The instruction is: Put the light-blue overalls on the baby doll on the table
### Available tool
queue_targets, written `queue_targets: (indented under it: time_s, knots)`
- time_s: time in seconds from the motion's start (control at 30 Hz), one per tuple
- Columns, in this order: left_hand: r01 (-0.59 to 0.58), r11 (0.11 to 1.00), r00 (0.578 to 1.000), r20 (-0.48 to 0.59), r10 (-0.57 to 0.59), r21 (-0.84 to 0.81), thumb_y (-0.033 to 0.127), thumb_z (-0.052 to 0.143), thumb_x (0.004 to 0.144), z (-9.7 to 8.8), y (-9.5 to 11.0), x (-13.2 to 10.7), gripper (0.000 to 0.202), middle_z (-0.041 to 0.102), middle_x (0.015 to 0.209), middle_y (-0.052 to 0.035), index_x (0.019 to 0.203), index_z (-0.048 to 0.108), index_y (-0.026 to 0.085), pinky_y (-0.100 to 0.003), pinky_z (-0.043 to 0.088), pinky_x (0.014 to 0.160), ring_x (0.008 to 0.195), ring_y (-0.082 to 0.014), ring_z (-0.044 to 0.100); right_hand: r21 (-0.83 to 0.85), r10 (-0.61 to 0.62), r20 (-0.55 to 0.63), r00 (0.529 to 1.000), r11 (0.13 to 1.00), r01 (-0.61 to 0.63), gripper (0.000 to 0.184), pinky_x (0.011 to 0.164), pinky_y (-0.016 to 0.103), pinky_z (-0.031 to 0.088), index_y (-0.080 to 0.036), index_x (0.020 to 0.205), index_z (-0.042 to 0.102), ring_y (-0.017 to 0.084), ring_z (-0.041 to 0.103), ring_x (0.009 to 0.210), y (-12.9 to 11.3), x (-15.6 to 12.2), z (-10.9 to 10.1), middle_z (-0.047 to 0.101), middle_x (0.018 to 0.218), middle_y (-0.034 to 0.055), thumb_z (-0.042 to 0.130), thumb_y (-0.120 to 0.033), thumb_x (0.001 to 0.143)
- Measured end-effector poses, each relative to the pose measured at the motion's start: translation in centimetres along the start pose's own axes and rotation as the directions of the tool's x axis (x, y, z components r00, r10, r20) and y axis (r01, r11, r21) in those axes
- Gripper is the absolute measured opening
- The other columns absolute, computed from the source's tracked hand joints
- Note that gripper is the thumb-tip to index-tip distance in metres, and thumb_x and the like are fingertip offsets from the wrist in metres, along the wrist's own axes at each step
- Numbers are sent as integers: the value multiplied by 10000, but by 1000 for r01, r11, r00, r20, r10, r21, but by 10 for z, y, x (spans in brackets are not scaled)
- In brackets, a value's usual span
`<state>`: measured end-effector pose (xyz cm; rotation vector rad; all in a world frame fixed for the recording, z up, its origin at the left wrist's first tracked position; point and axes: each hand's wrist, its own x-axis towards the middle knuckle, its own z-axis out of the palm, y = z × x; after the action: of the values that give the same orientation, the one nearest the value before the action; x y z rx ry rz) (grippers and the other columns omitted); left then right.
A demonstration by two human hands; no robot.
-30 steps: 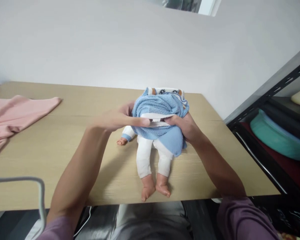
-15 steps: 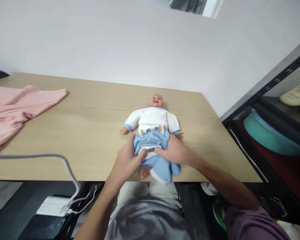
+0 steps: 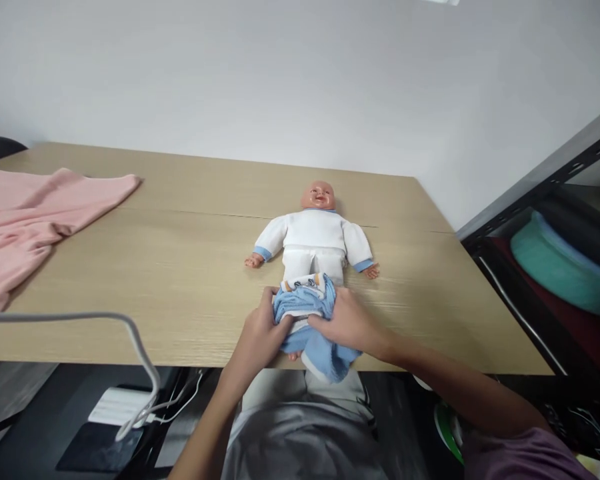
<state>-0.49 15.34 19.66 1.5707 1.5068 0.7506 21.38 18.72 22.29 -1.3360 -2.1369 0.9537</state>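
Observation:
A baby doll [image 3: 314, 228] lies on its back on the table, its head away from me and its arms spread. White cloth with blue cuffs covers its torso and arms, and its upper legs are white too. Bunched over its lower legs is a blue-and-white baby garment [image 3: 306, 300] with a printed band at its far edge. My left hand [image 3: 265, 330] grips the left side of this garment, thumb on top. My right hand [image 3: 353, 323] grips the right side the same way. Part of the garment hangs past the table's near edge. One toe end shows beneath; the rest of the feet is hidden.
Pink cloth [image 3: 45, 220] is spread on the left of the wooden table [image 3: 190, 253]. A grey cable [image 3: 80, 316] crosses the near left corner, above a white power bank-like box [image 3: 117, 405]. On the right, a black shelf rack holds a teal item [image 3: 560, 267].
Both hands have drawn the bunched garment down from the doll's waist to its lower legs, uncovering the white upper legs. The camera view has shifted slightly.

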Motion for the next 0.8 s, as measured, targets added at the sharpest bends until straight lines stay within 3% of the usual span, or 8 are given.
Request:
queue_targets:
  time_s: [0.13,0.3,0.4,0.5,0.63,0.7,0.8]
  knots:
    - [-35,998,999,7,35,-58,377,568,1048,5,-1,22,240,765,1114,-61,1245,495,263,-421,539,917,1049,-335,763,-22,36,-66,997,999,-37,168,962,488,633,-257,1029,793,359,807,1010,17,11,-3,867,1122,99,783,-329,878]
    - [-48,999,998,-51,48,17,351,564,1034,9,9,47,256,768,1134,-105,1255,494,240,-432,520,892,1043,-362,759,-71,20,-164,986,997,-32,117,894,425,621,-222,944,760,290,773,884,34,39,-20,840,972,70,768,-314,872]
    - [-50,999,997,-54,51,21,385,539,1041,4,18,38,257,761,1139,-104,1252,486,249,-436,513,905,1059,-367,747,-46,-22,-79,997,999,19,91,897,419,628,-224,928,769,285,771,900,25,39,-28,842,978,65,737,-308,915]
    - [-16,998,1000,-21,17,57,407,495,1032,-2,20,18,238,754,1073,-85,1216,453,261,-426,505,873,1015,-370,745,-54,-58,-2,998,997,57,178,1019,443,626,-249,1097,801,308,781,1066,4,22,-24,839,1161,72,727,-313,949]
    - [92,971,986,117,-121,222,366,446,1054,-3,12,0,155,771,1055,-123,1169,426,263,-417,493,828,1004,-395,760,-269,85,66,994,961,-64,437,1127,544,594,-195,1373,735,386,740,1236,-18,-1,-9,676,1511,199,732,-339,960]
    - [84,940,980,145,-139,331,316,436,1065,2,7,0,155,781,1108,-169,1199,453,240,-443,497,888,1052,-413,761,-381,154,131,979,920,-94,470,1126,591,593,-142,1418,709,399,750,1203,-18,-5,-3,590,1598,252,687,-336,990]
    - [12,909,992,107,-62,417,249,462,1043,10,-3,6,210,784,1095,-176,1241,509,196,-509,460,1063,1088,-411,742,-412,128,153,980,909,-55,509,1160,594,577,-125,1474,675,395,738,1254,-9,-4,2,628,1562,244,664,-328,1007]
